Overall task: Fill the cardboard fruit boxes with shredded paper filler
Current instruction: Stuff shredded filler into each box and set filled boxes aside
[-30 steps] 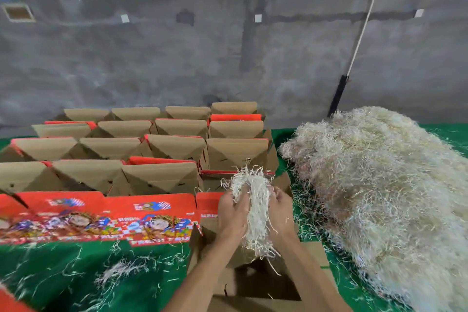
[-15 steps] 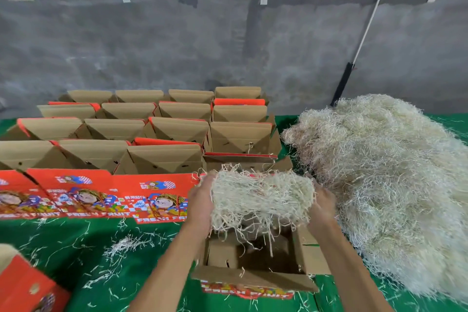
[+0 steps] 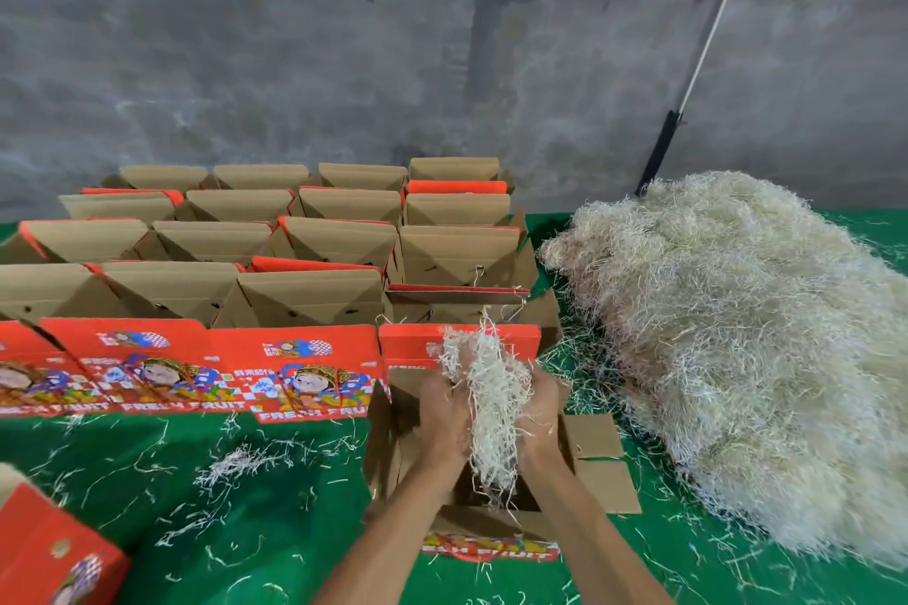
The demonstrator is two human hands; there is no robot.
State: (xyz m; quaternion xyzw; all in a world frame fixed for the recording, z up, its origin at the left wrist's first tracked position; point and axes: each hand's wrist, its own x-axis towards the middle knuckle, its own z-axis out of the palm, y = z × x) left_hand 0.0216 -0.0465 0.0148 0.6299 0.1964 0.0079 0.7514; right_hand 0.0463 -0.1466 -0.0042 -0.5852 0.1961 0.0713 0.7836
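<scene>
My forearms cover the near wall of the open box in front of me, and the wad of shredded paper hides most of its inside; only a dark patch of the bottom shows between my wrists. The bright label on its near face is partly cut off by my arms. A red box at the near left runs out of view, and its print is too blurred to read.

My left hand and right hand press the wad between them, fingers curled into it from either side. The wad stands upright, long axis running from above my fingers down into the box mouth, loose strands trailing at both ends.

The big heap of filler lies on the green bench to the right, just beside the box. Rows of open boxes stand at the far left, flaps up, with scattered shreds nearer.
</scene>
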